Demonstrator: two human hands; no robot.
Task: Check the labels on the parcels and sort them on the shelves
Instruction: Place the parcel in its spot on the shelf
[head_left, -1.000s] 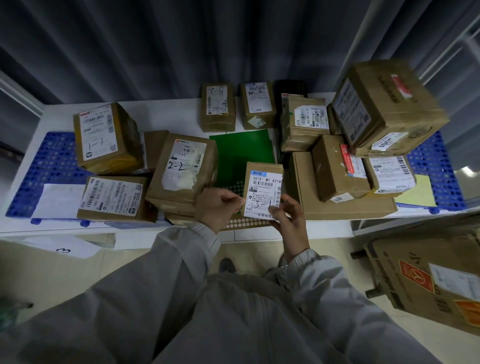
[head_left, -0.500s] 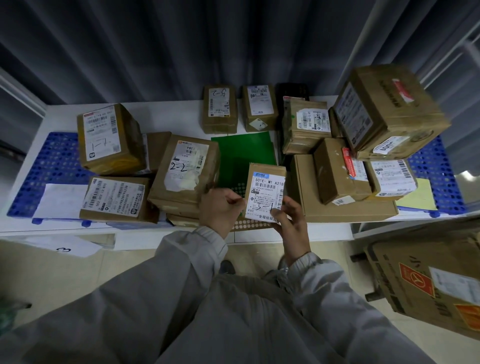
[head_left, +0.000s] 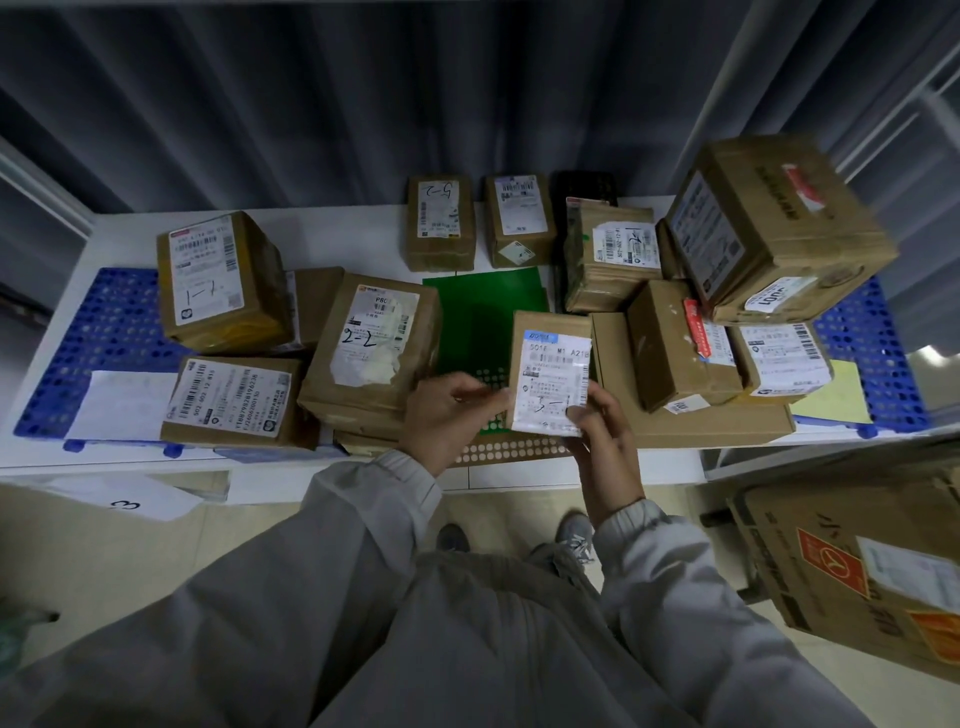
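A small brown parcel (head_left: 549, 371) with a white label hand-marked "3-" is held over the table's front edge. My left hand (head_left: 448, 414) pinches its left edge and my right hand (head_left: 597, 431) grips its lower right corner. Several other brown parcels lie on the white table (head_left: 337, 244): one marked "1-1" (head_left: 221, 280) at the left, one marked "2-2" (head_left: 371, 345) next to my left hand, one marked "5-2" (head_left: 439, 221) at the back, and a stack with a large box (head_left: 774, 228) at the right.
Blue perforated mats (head_left: 104, 332) lie at both ends of the table, a green sheet (head_left: 483, 317) in the middle. A big carton (head_left: 857, 566) stands on the floor at the right. A paper marked "3" (head_left: 124, 501) hangs below the table's front left.
The parcel in my hands has stayed about in place. My left hand's fingers have shifted along its left edge. The view has tilted slightly.
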